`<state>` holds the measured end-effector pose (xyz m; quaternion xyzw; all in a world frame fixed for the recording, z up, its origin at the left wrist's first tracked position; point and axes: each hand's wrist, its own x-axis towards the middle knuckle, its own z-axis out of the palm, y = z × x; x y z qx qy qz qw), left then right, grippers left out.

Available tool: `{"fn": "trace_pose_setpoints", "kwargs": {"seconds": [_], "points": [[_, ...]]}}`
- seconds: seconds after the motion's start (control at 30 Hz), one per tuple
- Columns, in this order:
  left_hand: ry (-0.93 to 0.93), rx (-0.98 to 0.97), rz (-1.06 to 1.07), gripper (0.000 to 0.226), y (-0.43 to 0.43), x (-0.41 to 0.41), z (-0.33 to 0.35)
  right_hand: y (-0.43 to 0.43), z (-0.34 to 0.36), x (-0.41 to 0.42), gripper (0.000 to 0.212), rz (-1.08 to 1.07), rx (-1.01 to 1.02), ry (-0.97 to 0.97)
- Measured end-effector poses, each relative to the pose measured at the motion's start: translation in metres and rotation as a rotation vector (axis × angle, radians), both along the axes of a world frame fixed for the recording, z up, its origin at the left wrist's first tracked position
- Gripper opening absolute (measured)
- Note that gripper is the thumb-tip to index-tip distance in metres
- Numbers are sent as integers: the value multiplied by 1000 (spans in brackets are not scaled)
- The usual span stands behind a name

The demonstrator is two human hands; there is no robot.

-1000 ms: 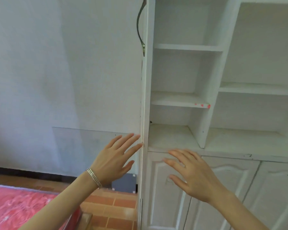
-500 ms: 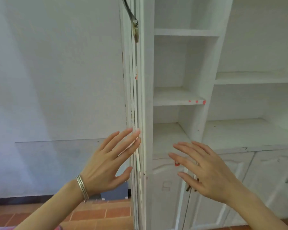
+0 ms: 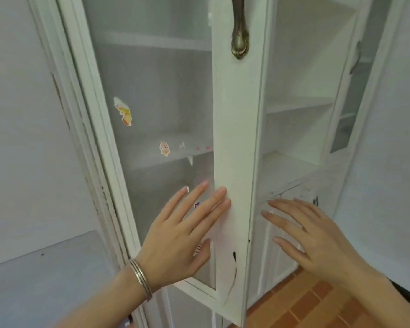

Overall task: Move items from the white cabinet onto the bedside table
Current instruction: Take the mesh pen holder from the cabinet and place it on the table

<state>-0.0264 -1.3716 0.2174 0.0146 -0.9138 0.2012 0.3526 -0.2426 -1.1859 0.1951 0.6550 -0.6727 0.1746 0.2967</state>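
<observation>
Upright, the white cabinet door (image 3: 236, 138) stands ajar. The left hand (image 3: 175, 237) presses straight fingers (image 3: 219, 197) against its frame; the right hand (image 3: 317, 242), spread and empty, hovers just beside it.

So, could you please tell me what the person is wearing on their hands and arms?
The left hand has a stack of thin silver-coloured metal bangles at its wrist. The right hand shows no ring, watch or bracelet. No gloves or sleeves are visible on either arm.
</observation>
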Motion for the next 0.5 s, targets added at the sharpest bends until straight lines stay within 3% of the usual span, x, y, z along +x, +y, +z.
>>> {"fn": "trace_pose_setpoints", "kwargs": {"seconds": [0.2,0.5], "points": [[18,-1,2,69,-23,-77,1,-2,4,-44,43,-100,-9,-6],[-61,-42,198,64,-88,-202,-5,-68,12,-154,43,-21,77,93]]}}
